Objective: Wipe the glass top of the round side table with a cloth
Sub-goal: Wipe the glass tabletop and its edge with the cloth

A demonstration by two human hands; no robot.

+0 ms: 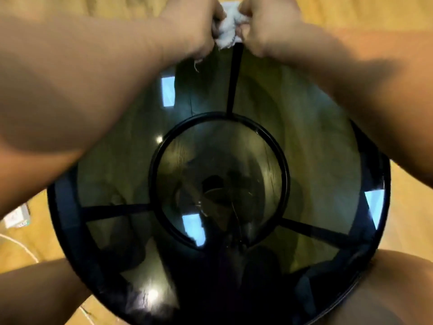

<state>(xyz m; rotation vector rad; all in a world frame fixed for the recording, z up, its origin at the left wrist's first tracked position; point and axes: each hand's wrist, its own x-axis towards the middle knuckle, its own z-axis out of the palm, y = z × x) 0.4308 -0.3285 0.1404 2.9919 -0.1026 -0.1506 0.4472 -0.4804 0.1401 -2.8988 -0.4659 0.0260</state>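
A round side table with a dark glass top [304,127] fills most of the head view, seen from straight above. Through the glass show a black ring and three black spokes of the frame. A crumpled white cloth [226,29] is bunched at the table's far edge. My left hand [194,26] grips its left side and my right hand [264,26] grips its right side, both fists closed tight. A loose thread hangs below my left hand. Both forearms reach across the glass.
Wooden floor [351,10] surrounds the table. A white power strip [16,215] with a white cable [21,246] lies on the floor at the left. My knees [384,289] flank the table's near edge. Window and lamp reflections dot the glass.
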